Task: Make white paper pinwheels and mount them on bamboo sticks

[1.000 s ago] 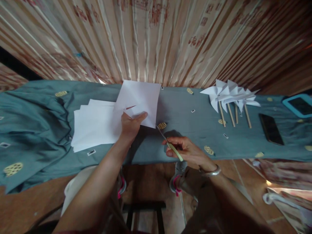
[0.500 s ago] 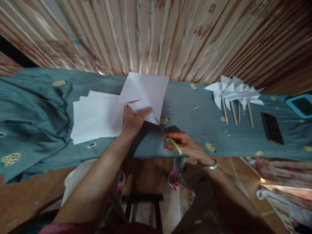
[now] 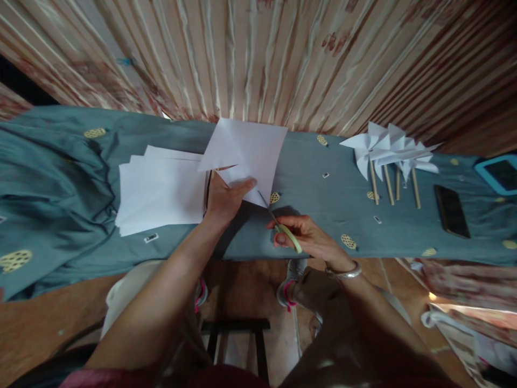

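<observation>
A square white sheet of paper (image 3: pixel 258 143) is gripped at its near left part by my left hand (image 3: pixel 226 196), thumb on top. One slit shows in the sheet near that hand. My right hand (image 3: pixel 301 234) holds scissors (image 3: pixel 290 238) with pale green handles by the loops. Their blades meet the sheet's near right corner and point in toward its middle. To the left lies a stack of white paper sheets (image 3: pixel 163 191), its edges fanned unevenly, close beside my left hand.
Several white paper pinwheels (image 3: pixel 390 148) on wooden sticks lie at the right. Beyond them are a dark phone (image 3: pixel 451 211) and a blue-framed device (image 3: pixel 498 173). A teal patterned cloth (image 3: pixel 315 183) covers the table, bunched at the left. A pleated curtain (image 3: pixel 242 59) hangs behind.
The scissor blades reach slightly deeper into the sheet's corner. The sheet and my left hand have shifted a little to the right in view.
</observation>
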